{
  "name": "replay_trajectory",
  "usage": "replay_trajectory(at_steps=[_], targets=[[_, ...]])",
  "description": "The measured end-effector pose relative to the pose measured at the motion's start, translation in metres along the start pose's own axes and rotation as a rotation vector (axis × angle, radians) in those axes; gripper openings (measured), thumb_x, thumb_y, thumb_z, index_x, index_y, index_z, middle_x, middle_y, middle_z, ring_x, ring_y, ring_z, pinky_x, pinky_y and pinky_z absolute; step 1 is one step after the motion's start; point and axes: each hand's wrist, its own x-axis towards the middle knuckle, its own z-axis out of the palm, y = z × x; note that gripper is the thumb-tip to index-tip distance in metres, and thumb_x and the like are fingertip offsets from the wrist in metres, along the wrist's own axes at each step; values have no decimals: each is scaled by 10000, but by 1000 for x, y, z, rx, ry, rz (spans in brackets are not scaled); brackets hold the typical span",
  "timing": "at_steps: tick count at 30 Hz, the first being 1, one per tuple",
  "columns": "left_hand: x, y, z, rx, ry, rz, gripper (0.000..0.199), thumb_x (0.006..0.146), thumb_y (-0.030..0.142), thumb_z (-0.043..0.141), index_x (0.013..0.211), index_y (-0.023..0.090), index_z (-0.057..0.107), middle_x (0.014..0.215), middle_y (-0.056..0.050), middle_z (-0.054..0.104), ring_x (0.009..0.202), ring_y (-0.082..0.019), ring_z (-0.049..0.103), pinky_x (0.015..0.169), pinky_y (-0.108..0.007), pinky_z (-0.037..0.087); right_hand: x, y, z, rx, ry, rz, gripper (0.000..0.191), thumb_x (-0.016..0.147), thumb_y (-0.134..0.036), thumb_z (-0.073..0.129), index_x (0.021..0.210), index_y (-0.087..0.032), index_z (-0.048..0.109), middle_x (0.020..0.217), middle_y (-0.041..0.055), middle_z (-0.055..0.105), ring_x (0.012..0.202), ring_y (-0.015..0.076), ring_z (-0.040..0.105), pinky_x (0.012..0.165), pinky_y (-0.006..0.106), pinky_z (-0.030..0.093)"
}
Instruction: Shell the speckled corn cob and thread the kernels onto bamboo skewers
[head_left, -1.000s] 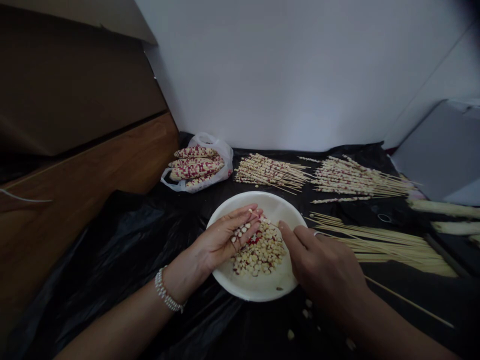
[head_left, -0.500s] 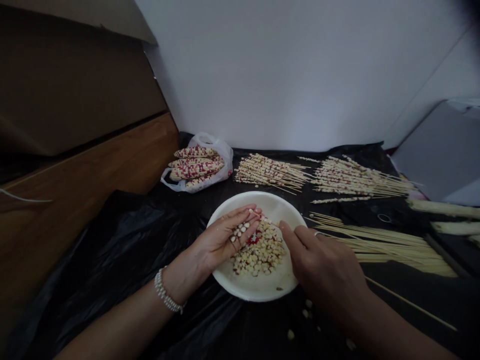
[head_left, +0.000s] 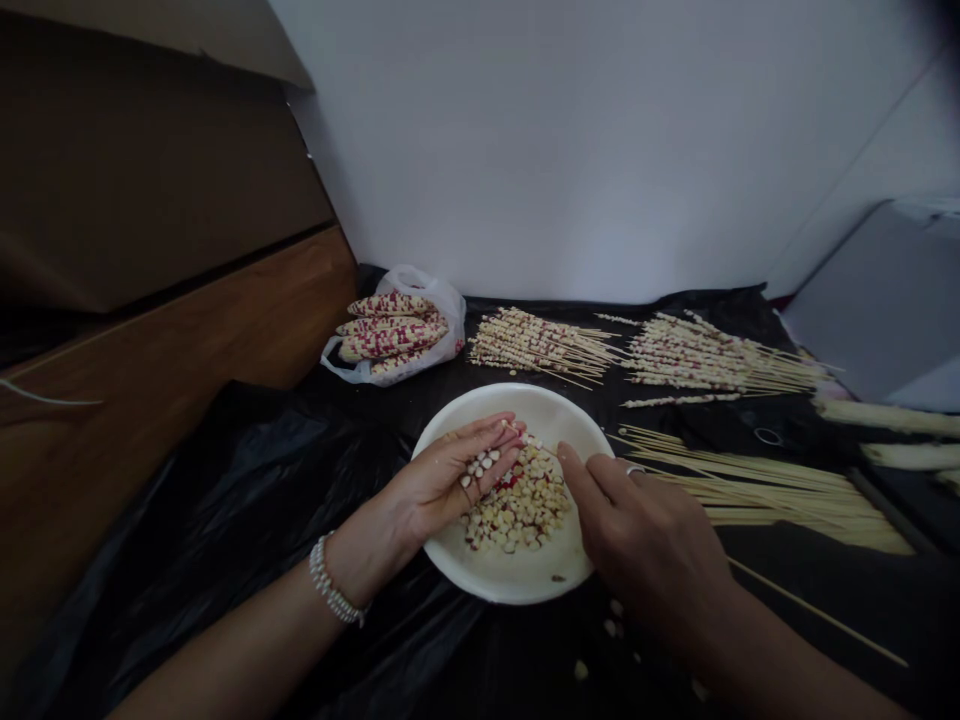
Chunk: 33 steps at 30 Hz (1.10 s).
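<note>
Over a white bowl (head_left: 517, 591), my left hand (head_left: 450, 470) cups several pale corn kernels (head_left: 480, 464) in its palm. Its thumb and fingertips are pinched around a kernel at the tip of a thin bamboo skewer (head_left: 817, 613). A few kernels sit threaded near that tip. My right hand (head_left: 637, 520) grips the skewer at the bowl's right rim; the shaft passes under the hand and comes out behind the wrist. Loose yellow and purple kernels (head_left: 517, 515) lie in the bowl below, partly hidden by my left hand.
Behind the bowl, a plastic bag (head_left: 450, 300) holds speckled corn cobs (head_left: 394, 335). Two piles of kernel-threaded skewers (head_left: 525, 340) lie beside it. Bare skewers (head_left: 795, 490) and stripped cobs (head_left: 892, 415) are at right. Black plastic sheeting (head_left: 300, 480) covers the surface; stray kernels (head_left: 581, 669) lie in front.
The skewer's rear end has shifted slightly left and down. Both hands have barely moved and keep their holds.
</note>
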Motion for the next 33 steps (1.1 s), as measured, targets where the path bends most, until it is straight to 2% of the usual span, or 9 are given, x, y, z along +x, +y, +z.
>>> replay_trajectory(at_steps=[13,17,23,28,30,33], targets=[[-1,4,1,-117,1,-101,195,772,5,604,952,51,663,908,-106,702,858,-174,685,781,-255,580,-3,-2,7,29,52,-13,379,780,-61,461,1135,-63,592,685,34,564,524,124,461,497,286,297],[-2,2,1,-132,-5,-109,171,785,6,586,934,43,662,890,-103,706,827,-159,688,788,-259,577,-3,-3,7,27,78,-26,373,787,-37,432,1121,-45,597,685,41,577,513,128,471,490,286,312],[-6,-5,5,-87,-20,-85,145,766,5,607,879,59,681,858,-84,715,806,-143,688,802,-245,569,-6,-7,12,32,57,11,374,811,-44,402,1133,-56,593,722,49,599,512,120,487,492,278,328],[-12,-12,11,-50,-17,-41,165,812,140,611,947,76,682,931,-119,708,844,-165,682,812,-275,567,-4,-11,15,44,43,13,382,812,-57,423,1158,-70,584,706,44,601,497,117,494,475,273,322],[-13,-11,11,-56,-16,-6,189,817,143,606,983,80,673,962,-125,700,866,-164,676,811,-258,562,-2,-10,13,64,9,44,408,796,-48,430,1174,-89,577,714,43,613,507,117,511,475,264,325],[-11,-1,9,-100,54,63,174,824,152,599,973,87,661,932,-104,692,856,-150,671,763,-223,566,-1,-3,4,163,-71,82,405,781,-56,436,1146,-131,596,707,35,636,493,120,537,453,249,333]])
